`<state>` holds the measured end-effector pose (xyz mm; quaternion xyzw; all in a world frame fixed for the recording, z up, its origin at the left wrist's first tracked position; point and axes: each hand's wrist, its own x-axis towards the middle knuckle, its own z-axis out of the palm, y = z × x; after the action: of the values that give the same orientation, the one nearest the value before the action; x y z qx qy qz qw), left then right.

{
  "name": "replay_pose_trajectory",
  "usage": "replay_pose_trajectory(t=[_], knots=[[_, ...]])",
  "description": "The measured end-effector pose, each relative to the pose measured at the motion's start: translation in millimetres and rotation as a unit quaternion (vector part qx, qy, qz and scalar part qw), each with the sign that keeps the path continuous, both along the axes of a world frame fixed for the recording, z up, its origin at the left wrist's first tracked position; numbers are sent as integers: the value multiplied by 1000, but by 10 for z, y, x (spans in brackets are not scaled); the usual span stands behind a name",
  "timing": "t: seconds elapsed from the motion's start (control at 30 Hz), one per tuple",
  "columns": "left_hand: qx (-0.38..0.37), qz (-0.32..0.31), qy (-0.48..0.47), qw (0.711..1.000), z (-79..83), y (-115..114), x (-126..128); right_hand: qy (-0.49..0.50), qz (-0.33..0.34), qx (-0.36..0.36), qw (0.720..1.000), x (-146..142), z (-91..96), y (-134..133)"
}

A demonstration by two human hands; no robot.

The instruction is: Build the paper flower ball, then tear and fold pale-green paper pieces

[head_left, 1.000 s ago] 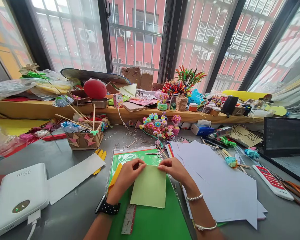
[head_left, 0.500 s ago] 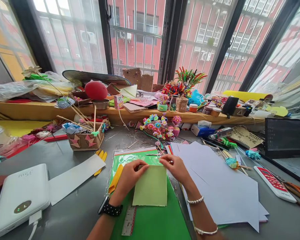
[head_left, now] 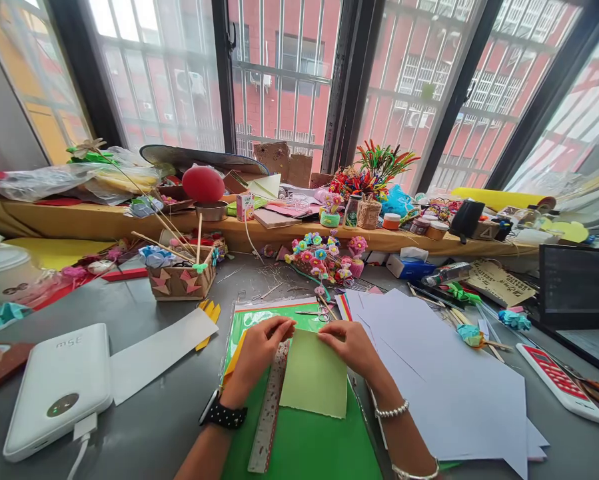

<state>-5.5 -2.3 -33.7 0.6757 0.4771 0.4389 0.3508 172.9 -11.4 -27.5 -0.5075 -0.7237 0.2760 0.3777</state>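
Note:
A pale green sheet of paper (head_left: 314, 377) hangs tilted between my hands, its lower edge rough. My left hand (head_left: 264, 343) is closed in a pinch at the sheet's upper left corner. At its upper right corner, the thumb and fingers of my right hand (head_left: 352, 343) grip the edge. A patterned ruler (head_left: 269, 413) lies to the left of the sheet, on a green pack of paper (head_left: 319, 450) in clear plastic. Scissors (head_left: 324, 313) rest at the pack's far end, and a yellow folded strip (head_left: 235, 357) is partly behind my left wrist.
White paper sheets (head_left: 444, 387) spread to the right, beside a red-and-white calculator (head_left: 562, 383). On the left are a white power bank (head_left: 59, 387), a white strip (head_left: 166, 353) and a cardboard box (head_left: 182, 283) with sticks. Crocheted flowers (head_left: 324, 257) stand at the back.
The green sheet has shifted right and turned slightly, uncovering more of the ruler. My right hand has moved a little right along with it. The camera view has swung slightly left.

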Motion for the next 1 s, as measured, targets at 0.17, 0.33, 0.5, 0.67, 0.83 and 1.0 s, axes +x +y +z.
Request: replay_pose_trajectory(t=[0.17, 0.33, 0.5, 0.67, 0.83, 1.0], knots=[[53, -19, 115, 992, 5, -34, 45, -15, 32, 14, 999, -68, -13, -17], [211, -11, 361, 908, -45, -57, 114, -79, -1, 30, 996, -123, -130, 24], [329, -1, 492, 806, -79, -67, 142, -96, -24, 34, 995, -151, -217, 53], [362, 19, 493, 791, -73, -85, 138, -106, -29, 42, 993, -150, -224, 60], [397, 37, 474, 785, -74, -95, 146, -113, -32, 48, 992, -120, -217, 70], [418, 70, 466, 777, -82, -67, 88, -120, -77, 57, 988, 28, -206, 99]])
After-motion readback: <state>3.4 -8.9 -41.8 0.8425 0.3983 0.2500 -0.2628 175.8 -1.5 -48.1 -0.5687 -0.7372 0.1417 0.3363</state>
